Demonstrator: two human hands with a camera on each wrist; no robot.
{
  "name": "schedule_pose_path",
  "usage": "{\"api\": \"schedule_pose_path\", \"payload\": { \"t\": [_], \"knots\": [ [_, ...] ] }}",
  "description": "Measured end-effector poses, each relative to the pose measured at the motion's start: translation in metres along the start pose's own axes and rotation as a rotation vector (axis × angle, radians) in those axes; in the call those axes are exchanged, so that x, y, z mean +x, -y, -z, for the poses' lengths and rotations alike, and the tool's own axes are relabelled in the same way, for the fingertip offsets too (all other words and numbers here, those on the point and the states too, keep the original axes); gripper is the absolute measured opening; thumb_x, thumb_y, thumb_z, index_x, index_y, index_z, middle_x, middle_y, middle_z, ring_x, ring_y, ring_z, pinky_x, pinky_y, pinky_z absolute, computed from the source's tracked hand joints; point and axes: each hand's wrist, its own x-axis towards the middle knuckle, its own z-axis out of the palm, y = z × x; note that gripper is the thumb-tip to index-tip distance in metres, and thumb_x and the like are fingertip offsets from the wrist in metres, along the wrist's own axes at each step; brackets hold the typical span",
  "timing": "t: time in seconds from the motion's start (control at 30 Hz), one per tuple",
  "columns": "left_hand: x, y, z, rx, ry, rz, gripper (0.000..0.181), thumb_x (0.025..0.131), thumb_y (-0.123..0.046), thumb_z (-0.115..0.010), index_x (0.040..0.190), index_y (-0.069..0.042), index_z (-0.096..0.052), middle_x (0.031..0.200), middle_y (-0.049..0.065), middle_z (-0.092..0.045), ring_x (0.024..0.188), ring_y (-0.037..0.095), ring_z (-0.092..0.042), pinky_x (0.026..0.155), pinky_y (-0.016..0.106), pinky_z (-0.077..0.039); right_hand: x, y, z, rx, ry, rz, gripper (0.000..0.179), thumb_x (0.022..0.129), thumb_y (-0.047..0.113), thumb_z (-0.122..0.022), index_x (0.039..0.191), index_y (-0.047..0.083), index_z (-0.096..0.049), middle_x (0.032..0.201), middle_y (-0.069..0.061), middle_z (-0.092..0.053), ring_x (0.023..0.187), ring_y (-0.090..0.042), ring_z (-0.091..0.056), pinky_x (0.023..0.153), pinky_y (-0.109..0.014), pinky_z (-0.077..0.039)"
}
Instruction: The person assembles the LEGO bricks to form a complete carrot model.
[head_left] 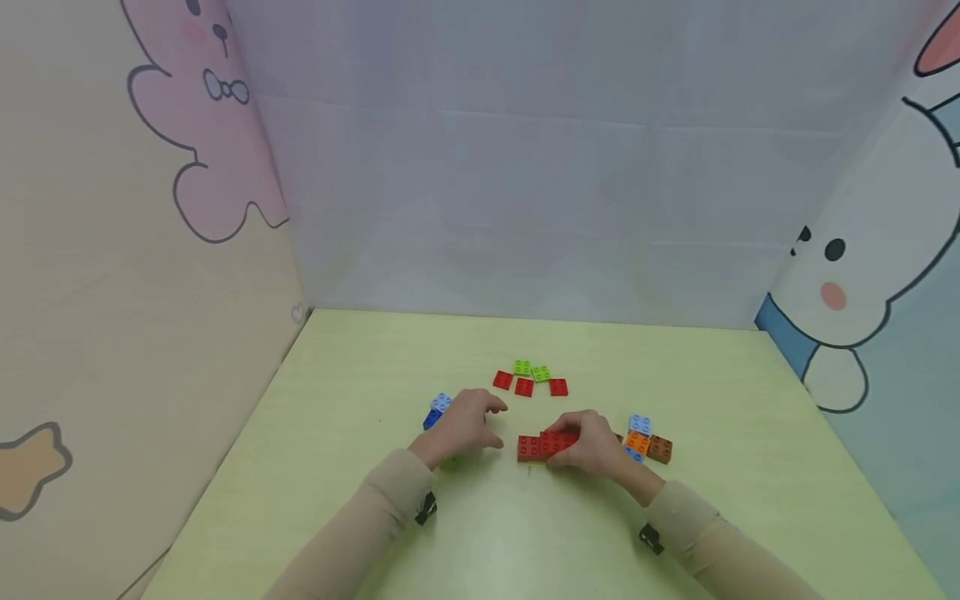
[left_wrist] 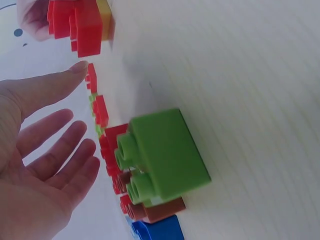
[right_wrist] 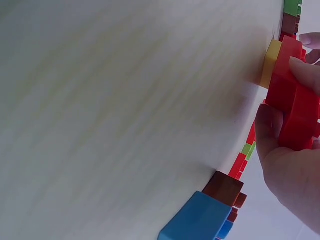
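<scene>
Near the middle of the table, my right hand (head_left: 596,447) grips a small assembly of red bricks (head_left: 529,448) between thumb and fingers. A yellow brick (right_wrist: 271,62) sits under the red ones, as the right wrist view shows. To the left, my left hand (head_left: 460,427) is held over the table with its fingers spread and nothing between them. Its thumb points toward the red assembly, apart from it. Below and beside that hand lie a green brick (left_wrist: 170,155), a brown brick (left_wrist: 165,210) and a blue brick (left_wrist: 165,230), partly hidden in the head view.
Farther back lie several flat red bricks (head_left: 524,387) and two lime-green bricks (head_left: 522,367). On the right, an orange brick (head_left: 637,442), light blue brick (head_left: 641,424) and brown brick (head_left: 661,449) are grouped. Printed cloth walls (head_left: 525,208) border the table.
</scene>
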Motion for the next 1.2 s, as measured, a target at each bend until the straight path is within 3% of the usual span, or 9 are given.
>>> {"api": "schedule_pose_path", "payload": {
  "t": [0.23,0.57,0.97,1.2],
  "knots": [
    [0.002,0.008,0.006,0.04,-0.047,0.032,0.052,0.071,-0.016,-0.085,0.118,-0.005,-0.066,0.115,0.006,-0.06,0.105,0.022,-0.05,0.092,0.04,-0.042,0.0,-0.003,0.0,0.01,0.012,0.024,0.03,0.067,0.013,-0.088,0.091,0.019,-0.072,0.091,0.006,-0.063,0.091,-0.019,-0.051,0.077,-0.035,-0.045],
    [0.005,0.016,0.01,0.089,-0.056,0.081,0.048,0.071,-0.013,-0.083,0.115,-0.003,-0.068,0.109,0.005,-0.06,0.1,0.02,-0.052,0.088,0.036,-0.044,0.0,-0.003,0.002,0.024,0.025,0.034,0.03,0.067,0.013,-0.088,0.091,0.02,-0.072,0.092,0.006,-0.063,0.09,-0.019,-0.051,0.078,-0.036,-0.044],
    [0.011,0.023,0.01,0.122,-0.042,0.088,0.04,0.071,-0.003,-0.079,0.11,0.001,-0.069,0.107,0.008,-0.062,0.089,0.018,-0.051,0.08,0.033,-0.046,0.0,-0.002,0.004,0.027,0.025,0.019,0.029,0.067,0.014,-0.088,0.091,0.02,-0.072,0.092,0.006,-0.062,0.091,-0.019,-0.051,0.077,-0.036,-0.044],
    [0.012,0.024,0.009,0.1,-0.017,0.119,0.027,0.075,-0.002,-0.076,0.102,0.0,-0.071,0.09,0.003,-0.06,0.082,0.019,-0.05,0.067,0.03,-0.045,0.0,-0.002,0.003,0.033,0.038,0.033,0.029,0.067,0.014,-0.088,0.091,0.019,-0.072,0.092,0.006,-0.063,0.09,-0.019,-0.052,0.077,-0.036,-0.045]
  ]
}}
